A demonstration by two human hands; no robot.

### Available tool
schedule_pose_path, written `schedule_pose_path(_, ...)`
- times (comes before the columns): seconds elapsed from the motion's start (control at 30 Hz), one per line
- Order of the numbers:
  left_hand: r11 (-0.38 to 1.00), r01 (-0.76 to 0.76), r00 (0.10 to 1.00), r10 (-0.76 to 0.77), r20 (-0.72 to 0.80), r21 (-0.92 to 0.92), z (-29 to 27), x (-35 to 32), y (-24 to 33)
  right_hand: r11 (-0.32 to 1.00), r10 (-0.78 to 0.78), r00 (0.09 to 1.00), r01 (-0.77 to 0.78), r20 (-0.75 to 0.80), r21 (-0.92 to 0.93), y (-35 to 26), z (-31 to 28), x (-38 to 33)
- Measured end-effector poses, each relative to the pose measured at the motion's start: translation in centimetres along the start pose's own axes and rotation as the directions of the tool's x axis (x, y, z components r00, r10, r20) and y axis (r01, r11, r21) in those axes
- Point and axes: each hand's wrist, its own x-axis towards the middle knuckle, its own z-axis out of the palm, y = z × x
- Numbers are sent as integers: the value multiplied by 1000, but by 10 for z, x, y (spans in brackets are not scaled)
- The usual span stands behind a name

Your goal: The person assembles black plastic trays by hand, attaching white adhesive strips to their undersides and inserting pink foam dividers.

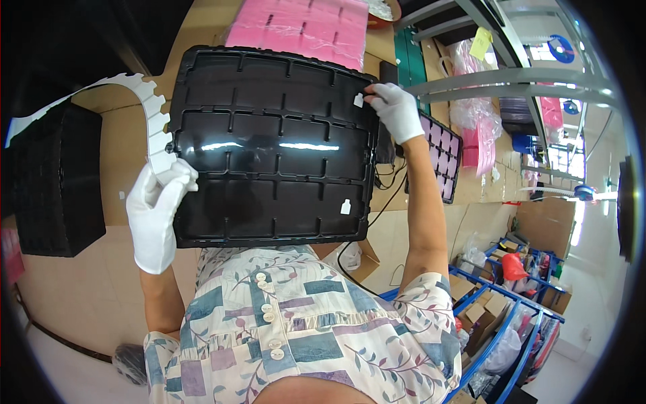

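Black tray (262, 202) just beyond patterned shirt (303, 323), white tag (346, 207) near right corner. Left gloved hand (156, 219) at left edge, pinching white strip (155, 111). Right gloved hand (397, 113) by far tag (359, 100); cannot tell if pinching. Pink stack (296, 30) behind.

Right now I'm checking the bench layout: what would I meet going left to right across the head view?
Black stack → left hand → large black tray → right hand → smaller pink-celled tray → pink bundle.

From afar I see a workshop: blue racks (530, 337) (cartons (488, 316) aboard) lower right, plastic-wrapped pink stack (296, 30) top centre.
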Motion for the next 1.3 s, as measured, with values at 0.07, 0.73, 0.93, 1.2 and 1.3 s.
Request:
schedule_pose_path(0.07,1000,18,1000,-18,-13,-17,15,-7,6,997,17,999,-15,27,-76,-7,5,4)
schedule_pose_path(0.73,996,77,995,-74,62,-41,60,-15,5,919,204,946,-96,-253,382,12,10,-12)
schedule_pose_path(0.93,994,104,990,-102,99,-22,64,-14,1,238,261,941,-278,215,930,-11,-21,-52)
schedule_pose_path(1.2,994,83,982,-70,177,-67,72,-4,-1,464,195,783,-605,591,647,-59,-23,-130)
schedule_pose_path(1.3,996,87,970,-81,229,-14,81,-1,-3,718,172,868,-434,465,545,-70,-13,-143)
